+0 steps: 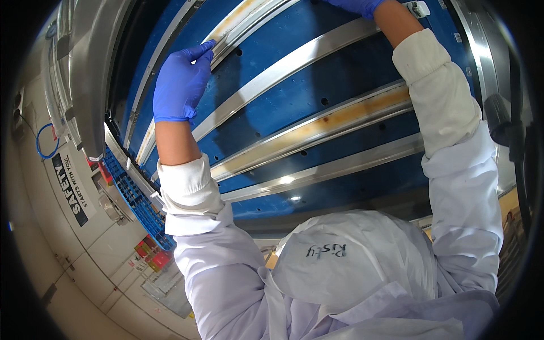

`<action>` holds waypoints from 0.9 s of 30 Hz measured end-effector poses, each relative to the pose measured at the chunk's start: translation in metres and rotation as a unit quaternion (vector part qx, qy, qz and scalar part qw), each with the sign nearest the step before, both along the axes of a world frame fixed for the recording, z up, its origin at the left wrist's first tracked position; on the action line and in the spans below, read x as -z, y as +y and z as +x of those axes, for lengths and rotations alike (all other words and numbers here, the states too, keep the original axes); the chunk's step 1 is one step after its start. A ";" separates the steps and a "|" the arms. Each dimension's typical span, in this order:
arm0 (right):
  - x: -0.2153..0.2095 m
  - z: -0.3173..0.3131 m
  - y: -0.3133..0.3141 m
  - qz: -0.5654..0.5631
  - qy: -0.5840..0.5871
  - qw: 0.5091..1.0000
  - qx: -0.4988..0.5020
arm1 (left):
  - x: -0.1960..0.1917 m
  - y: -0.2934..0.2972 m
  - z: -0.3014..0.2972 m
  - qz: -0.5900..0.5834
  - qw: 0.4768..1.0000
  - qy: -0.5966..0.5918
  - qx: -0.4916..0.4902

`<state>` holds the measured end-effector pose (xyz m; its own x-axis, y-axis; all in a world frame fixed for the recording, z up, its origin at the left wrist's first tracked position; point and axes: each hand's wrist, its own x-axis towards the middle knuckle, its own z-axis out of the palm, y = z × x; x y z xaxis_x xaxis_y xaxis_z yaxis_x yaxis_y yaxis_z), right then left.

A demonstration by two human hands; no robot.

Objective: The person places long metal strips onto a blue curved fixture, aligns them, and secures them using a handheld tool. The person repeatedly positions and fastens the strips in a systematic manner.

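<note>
My left hand (181, 85), in a blue-violet glove, is raised at the left end of an upper pale rail (241, 20). Its thumb and index finger are pinched together against the rail's edge; whatever is between them is too small to make out. At the top edge of the picture, my right hand (358, 5) in a matching glove reaches over the blue panel (294, 39). Its fingers are mostly cut off, so its grip is hidden. Metal strips (283, 73) run slantwise across the panel, and one rail (317, 123) has brownish stains.
A white cover (351, 260) with black handwriting fills the lower middle, between my white sleeves. Curved metal framing (93, 73) stands at left, beside a blue plastic grid (133, 192). A wall sign (71, 190) hangs farther left. Dark fittings (506, 127) stand by my right forearm.
</note>
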<state>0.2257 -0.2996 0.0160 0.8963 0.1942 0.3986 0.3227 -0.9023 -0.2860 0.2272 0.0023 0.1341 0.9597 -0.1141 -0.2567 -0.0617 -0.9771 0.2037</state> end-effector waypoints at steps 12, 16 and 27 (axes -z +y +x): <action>-0.009 -0.001 0.002 -0.018 0.042 0.999 0.012 | 0.004 0.010 0.065 0.060 0.980 0.146 0.125; 0.004 0.005 -0.002 -0.042 0.017 0.999 0.010 | 0.011 0.048 0.054 -0.086 0.973 0.212 -0.016; -0.024 -0.167 0.007 0.226 0.003 0.974 -0.017 | 0.015 0.183 -0.077 -0.122 0.992 -0.019 -0.017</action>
<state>0.0589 -0.2931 0.0403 0.8950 0.0306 0.4451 0.3477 -0.6729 -0.6529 0.1505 0.1851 0.1195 0.9724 -0.1361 -0.1897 -0.0418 -0.9008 0.4321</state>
